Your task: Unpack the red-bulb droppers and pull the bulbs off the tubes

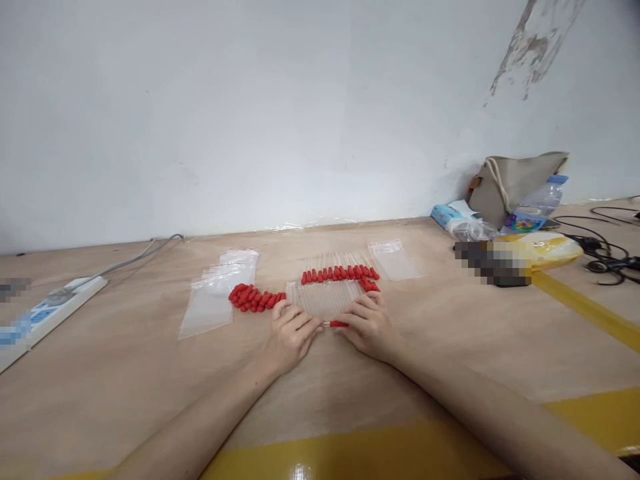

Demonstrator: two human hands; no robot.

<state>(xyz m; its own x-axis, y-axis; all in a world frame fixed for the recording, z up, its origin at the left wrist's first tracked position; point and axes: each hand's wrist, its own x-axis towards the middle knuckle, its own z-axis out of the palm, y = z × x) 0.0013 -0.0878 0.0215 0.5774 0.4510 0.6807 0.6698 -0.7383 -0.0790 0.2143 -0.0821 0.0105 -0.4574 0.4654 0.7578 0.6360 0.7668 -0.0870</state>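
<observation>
My left hand (295, 332) is closed in a pinch on a thin clear glass tube (326, 324), most of it hidden by the fingers. A red rubber bulb (339, 324) is pinched in my right hand (369, 327), and it meets the tube's end between the two hands. Just beyond lies a row of bare clear tubes (325, 298). Behind them is a row of droppers (341, 273) with red bulbs on their near ends. Loose red bulbs (253, 298) are heaped beside my left hand, and a few more red bulbs (369, 285) lie by my right fingers.
Clear zip bags (213, 303) lie left of the bulbs, another zip bag (395, 259) to the right. A power strip (65, 303) sits at far left. Tissues (447, 215), a plastic bottle (537, 203), a grey bag (520, 177), a yellow packet (555, 248) and black cables (613, 250) occupy the right.
</observation>
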